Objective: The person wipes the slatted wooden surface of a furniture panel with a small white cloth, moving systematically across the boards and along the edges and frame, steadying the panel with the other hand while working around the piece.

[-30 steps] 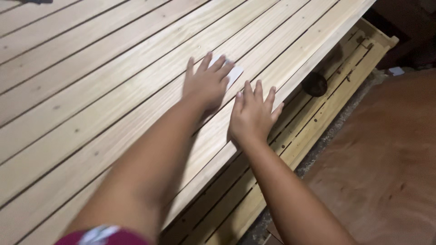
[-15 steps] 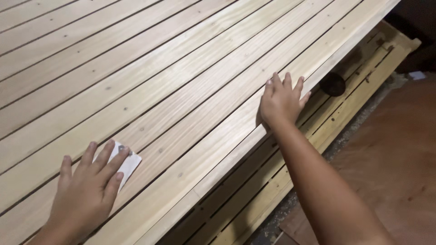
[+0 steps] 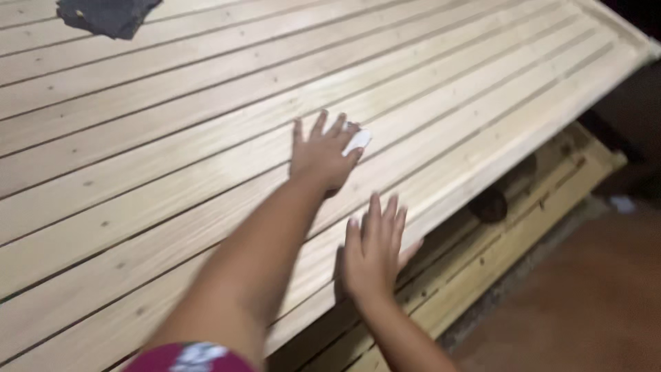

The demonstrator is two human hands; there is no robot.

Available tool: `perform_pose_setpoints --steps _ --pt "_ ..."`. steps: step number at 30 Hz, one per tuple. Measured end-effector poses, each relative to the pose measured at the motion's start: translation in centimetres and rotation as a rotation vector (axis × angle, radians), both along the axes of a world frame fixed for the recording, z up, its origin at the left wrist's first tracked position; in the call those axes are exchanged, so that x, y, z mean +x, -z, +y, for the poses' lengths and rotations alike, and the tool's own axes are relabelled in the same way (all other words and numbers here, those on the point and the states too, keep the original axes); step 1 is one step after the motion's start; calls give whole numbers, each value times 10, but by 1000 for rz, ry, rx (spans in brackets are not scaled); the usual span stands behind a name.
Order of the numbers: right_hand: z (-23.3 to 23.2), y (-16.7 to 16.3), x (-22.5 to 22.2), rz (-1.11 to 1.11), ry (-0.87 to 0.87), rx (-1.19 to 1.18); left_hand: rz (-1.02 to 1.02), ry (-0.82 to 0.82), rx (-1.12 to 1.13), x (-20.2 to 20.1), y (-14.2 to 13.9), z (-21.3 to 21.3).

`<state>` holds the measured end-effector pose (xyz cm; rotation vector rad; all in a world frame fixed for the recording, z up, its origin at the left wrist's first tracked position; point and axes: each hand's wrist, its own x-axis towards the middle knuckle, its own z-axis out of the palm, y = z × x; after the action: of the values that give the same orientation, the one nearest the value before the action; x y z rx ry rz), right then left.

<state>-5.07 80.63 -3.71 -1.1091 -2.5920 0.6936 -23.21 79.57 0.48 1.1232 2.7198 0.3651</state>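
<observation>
A: Describe the surface first.

B: A large panel of pale wooden slats [image 3: 172, 172] fills most of the view, with narrow dark grooves between the boards. It lies tilted over a second, yellower wooden frame [image 3: 551, 186], visible below its lower edge on the right. A brown floor [image 3: 592, 303] shows at bottom right. A dark grey cloth [image 3: 107, 15] lies on the slats at the top left, well apart from both hands. A dark round object [image 3: 490, 204] sits under the panel edge; its kind cannot be determined.

A: Where is the work item?

B: A small white pad [image 3: 358, 141], probably sanding paper or a wipe, is pressed against a slat near the middle of the panel, under the fingers of the left hand [image 3: 323, 155].

A: State of the hands?

B: The left hand is flat, fingers spread, holding the white pad down on the wood; the pad shows only beyond the fingertips. The left arm is extended nearly straight from the lower frame edge. The right hand [image 3: 374, 251] holds nothing. It lies flat and spread on the boards close to the panel's lower edge, thumb over the edge, apparently as a brace.

A: Progress?

B: Judged from the wood alone, it cannot be told which boards are treated. The surface looks evenly pale, with no clear boundary between worked and unworked zones. The pad sits mid-panel, so slats above and to the left may remain.
</observation>
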Motion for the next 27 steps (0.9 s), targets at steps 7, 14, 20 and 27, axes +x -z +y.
perform_pose_setpoints --steps 7,14,20,27 --pt "30 -31 11 238 -355 -315 -60 -91 46 6 3 -32" --pt "45 -40 -82 -24 -649 -215 -70 -459 -86 28 15 -229" --pt "65 -8 -156 -25 -455 52 170 -925 -208 36 9 -369" --pt "67 9 -162 18 -448 84 253 -677 -44 -6 48 -245"
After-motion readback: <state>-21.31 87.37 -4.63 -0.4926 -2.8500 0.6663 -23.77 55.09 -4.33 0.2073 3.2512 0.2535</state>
